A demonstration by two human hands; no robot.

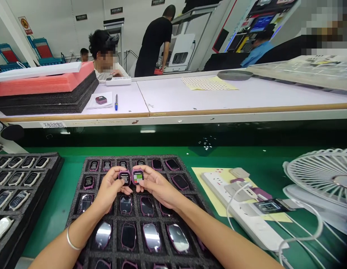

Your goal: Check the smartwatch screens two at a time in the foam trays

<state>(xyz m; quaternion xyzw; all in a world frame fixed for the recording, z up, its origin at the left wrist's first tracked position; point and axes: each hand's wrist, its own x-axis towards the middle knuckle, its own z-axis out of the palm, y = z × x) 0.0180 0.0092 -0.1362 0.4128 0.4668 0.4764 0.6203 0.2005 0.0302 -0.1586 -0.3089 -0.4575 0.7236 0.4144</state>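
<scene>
Within both hands [109,189] [159,186] sit two watches [125,178] [138,177] — nearly touching.

Dark-grey gridded foam tray [116,239] looks rough, matt. Purple-framed square watches [128,236] are glossy and glass-like in front. Green table [54,209]: smooth, slight sheen. White oblong plastic power strip [263,228]: smooth. Yellow paper sheet [201,179]: matt.
</scene>
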